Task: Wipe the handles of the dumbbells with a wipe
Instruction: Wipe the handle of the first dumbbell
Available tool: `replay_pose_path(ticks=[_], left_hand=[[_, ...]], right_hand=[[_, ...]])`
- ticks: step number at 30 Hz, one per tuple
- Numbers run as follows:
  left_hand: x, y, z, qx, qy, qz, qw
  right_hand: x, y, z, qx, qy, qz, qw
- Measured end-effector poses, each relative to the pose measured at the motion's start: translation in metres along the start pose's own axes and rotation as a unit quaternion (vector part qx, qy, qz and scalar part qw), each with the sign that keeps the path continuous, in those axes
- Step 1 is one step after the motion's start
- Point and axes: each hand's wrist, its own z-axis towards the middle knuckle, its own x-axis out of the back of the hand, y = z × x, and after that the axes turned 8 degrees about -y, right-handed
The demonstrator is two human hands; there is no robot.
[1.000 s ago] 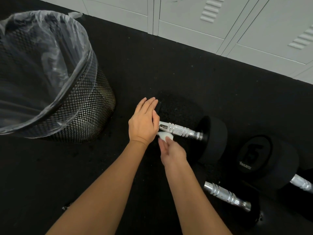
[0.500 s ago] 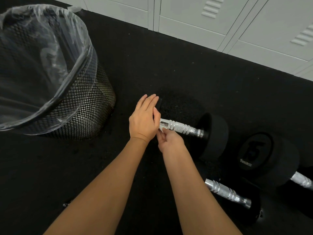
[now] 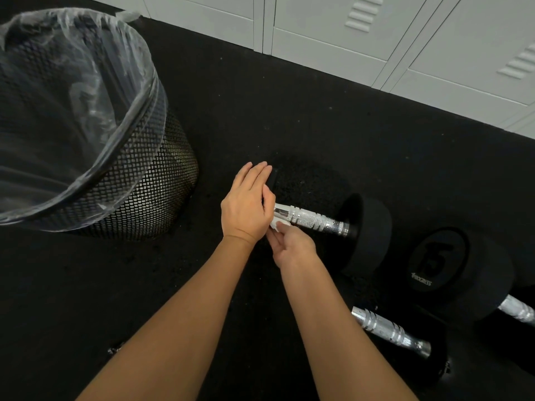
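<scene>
A black dumbbell lies on the floor with its chrome handle (image 3: 311, 219) running left to right. My left hand (image 3: 247, 205) rests flat with straight fingers on the dumbbell's left head (image 3: 301, 180), covering the handle's left end. My right hand (image 3: 289, 246) pinches a small white wipe (image 3: 278, 224) against the underside of the handle at its left end. Most of the wipe is hidden between my hands. A second dumbbell handle (image 3: 388, 331) lies nearer me at the lower right. A third dumbbell marked 15 (image 3: 437, 259) sits to the right.
A black mesh waste bin (image 3: 136, 180) with a clear plastic liner stands at the left. Pale grey lockers (image 3: 376, 39) line the far edge. The floor (image 3: 275, 96) is black rubber matting.
My right hand with the wipe has come up from below the handle and now presses the wipe against it. My left hand has stayed on the dumbbell head.
</scene>
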Motion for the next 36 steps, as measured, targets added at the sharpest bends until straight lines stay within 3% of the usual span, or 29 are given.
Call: replay_pose_path(ticks=[8,13,28,34,36], left_hand=[[0.0,-0.001,0.001,-0.004,-0.003,-0.005,1.0],[0.0,-0.001,0.0,-0.002,-0.005,-0.002,1.0],[-0.001,-0.002,0.001,-0.003,-0.002,0.003,1.0],[-0.001,-0.001,0.0,-0.002,0.006,0.005,1.0],[0.0,0.0,0.0,-0.002,0.004,0.004,1.0]], right_hand=[[-0.006,0.008,0.009,0.004,0.012,0.021,1.0],[0.009,-0.005,0.002,-0.017,-0.043,0.023,0.999],[0.013,-0.001,0.017,-0.014,-0.098,0.056,0.993],[0.026,-0.014,-0.002,-0.058,-0.126,-0.008,0.99],[0.03,-0.024,-0.014,-0.008,-0.134,-0.076,0.988]])
